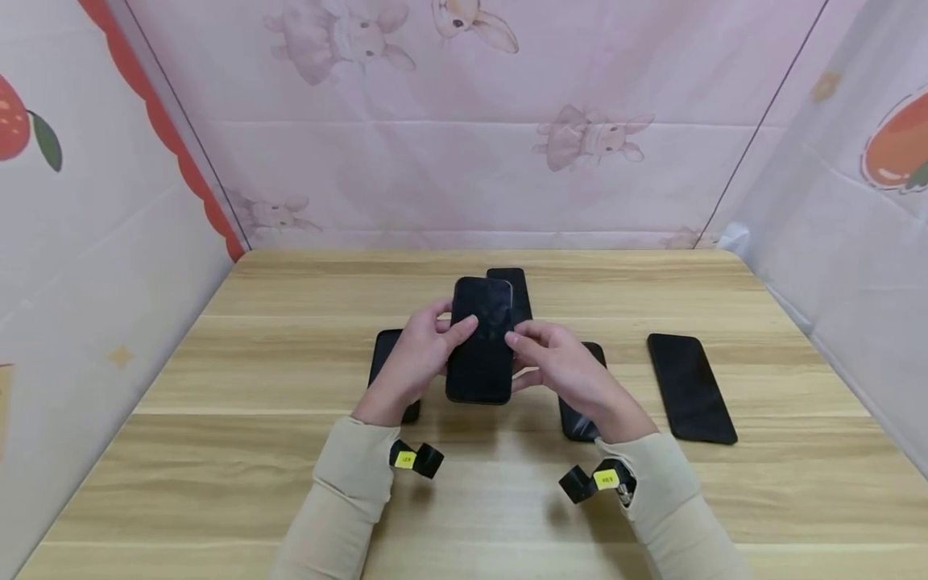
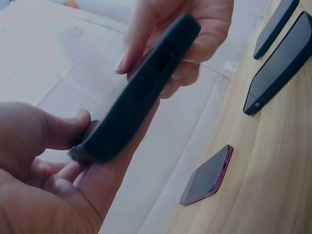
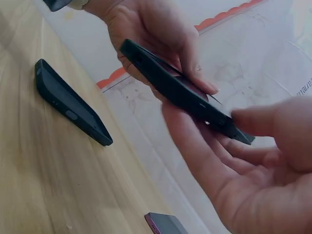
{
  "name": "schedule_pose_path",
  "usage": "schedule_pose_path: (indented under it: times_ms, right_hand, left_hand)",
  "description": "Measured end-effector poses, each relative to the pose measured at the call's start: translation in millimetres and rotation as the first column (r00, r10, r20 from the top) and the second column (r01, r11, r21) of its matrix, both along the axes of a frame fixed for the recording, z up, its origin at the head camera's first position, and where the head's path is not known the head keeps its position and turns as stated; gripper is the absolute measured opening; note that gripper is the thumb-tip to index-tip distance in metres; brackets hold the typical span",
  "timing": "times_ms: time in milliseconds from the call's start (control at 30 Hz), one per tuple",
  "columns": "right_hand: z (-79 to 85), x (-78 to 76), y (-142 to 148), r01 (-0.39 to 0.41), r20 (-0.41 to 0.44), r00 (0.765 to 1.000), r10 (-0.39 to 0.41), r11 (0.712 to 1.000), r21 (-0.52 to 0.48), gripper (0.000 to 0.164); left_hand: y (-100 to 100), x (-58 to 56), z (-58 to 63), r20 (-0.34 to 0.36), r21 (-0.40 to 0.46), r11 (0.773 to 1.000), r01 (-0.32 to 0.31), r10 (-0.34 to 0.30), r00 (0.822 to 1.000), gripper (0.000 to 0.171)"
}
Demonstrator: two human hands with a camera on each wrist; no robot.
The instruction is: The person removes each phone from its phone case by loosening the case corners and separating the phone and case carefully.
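A black-screened phone (image 1: 481, 366) is held up above the desk (image 1: 239, 483), between the two hands, its lower end toward the near side. A dark green case (image 2: 139, 95) wraps its edge; how fully it is seated I cannot tell. The left hand (image 1: 423, 346) grips the left edge — thumb over the screen, fingers behind — while the right hand (image 1: 561, 362) pinches the right edge, thumb at the front rim and fingers curled underneath.

Just beyond, partly hidden by the held phone, lies a reddish-edged phone (image 1: 520, 294) on the far part of the desk. To the left, a dark raised-rim slab (image 1: 382, 348) shows from behind the left hand. A cased phone (image 1: 576, 419) lies partly under the right wrist; farther right — well apart from the hands — rests another black phone (image 1: 692, 388).
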State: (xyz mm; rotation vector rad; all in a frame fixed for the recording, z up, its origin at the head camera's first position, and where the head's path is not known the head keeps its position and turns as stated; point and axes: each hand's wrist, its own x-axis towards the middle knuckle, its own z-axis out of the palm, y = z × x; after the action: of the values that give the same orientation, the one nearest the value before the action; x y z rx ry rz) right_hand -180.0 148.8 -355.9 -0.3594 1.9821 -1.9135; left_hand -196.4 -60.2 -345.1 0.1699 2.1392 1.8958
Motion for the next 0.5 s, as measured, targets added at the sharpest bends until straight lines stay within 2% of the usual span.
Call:
schedule_pose_path:
  times_ms: [133,267,400,500]
  right_hand:
    - [-1.7,1.6,0.2,-0.132,0.027,0.991,0.131,0.991,0.016,0.027]
    - [-2.6,3.1,0.4,-0.21,0.03,0.977,0.211,0.977,-0.024,0.032]
    - [-2.0,3.8,0.5,-0.169,-0.004,0.986,0.169,0.985,-0.019,0.026]
    - [-0.8,3.5,0.7,-0.125,-0.027,0.992,0.125,0.992,-0.013,0.029]
  left_hand:
    - [-0.4,-1.5,0.7,0.007,-0.009,0.996,-0.093,0.093,0.996,0.048]
    - [-1.8,-1.5,1.1,-0.01,-0.007,0.991,-0.134,0.134,0.991,0.051]
    - [-5.1,-1.4,1.7,-0.038,0.0,0.996,-0.093,0.093,0.995,0.047]
    - [-6.5,-1.4,2.3,-0.041,-0.014,0.997,-0.07,0.069,0.997,0.041]
